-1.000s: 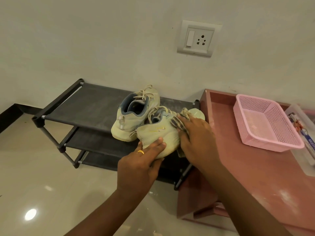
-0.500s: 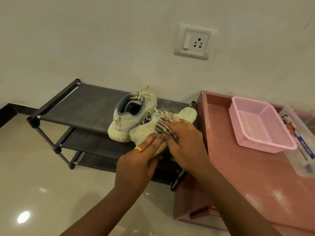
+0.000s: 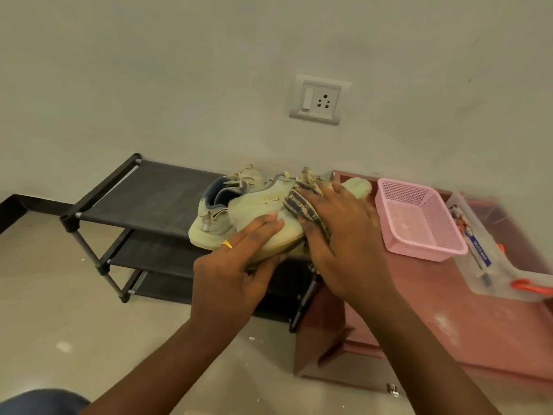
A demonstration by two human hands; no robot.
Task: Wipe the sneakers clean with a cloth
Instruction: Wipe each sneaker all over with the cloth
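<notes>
Two pale cream sneakers sit on the top shelf of a black shoe rack [image 3: 143,190]. My left hand [image 3: 236,265], with a gold ring, grips the near sneaker [image 3: 257,208] from its side and sole. My right hand [image 3: 344,238] presses a checked brown and blue cloth [image 3: 299,202] flat against that sneaker's upper, near the laces. The sneaker's toe pokes out beyond my right hand. The far sneaker [image 3: 218,211] with a blue lining stands behind and to the left, partly hidden.
A pink plastic basket [image 3: 419,217] and a clear plastic box [image 3: 490,250] with an orange latch rest on a reddish low cabinet [image 3: 449,324] at the right. A wall socket [image 3: 318,100] is above. Beige tiled floor lies left of the rack.
My right hand and the cloth have slid along the near sneaker toward its toe. The view has dropped and shifted, so the shoes sit more to the right.
</notes>
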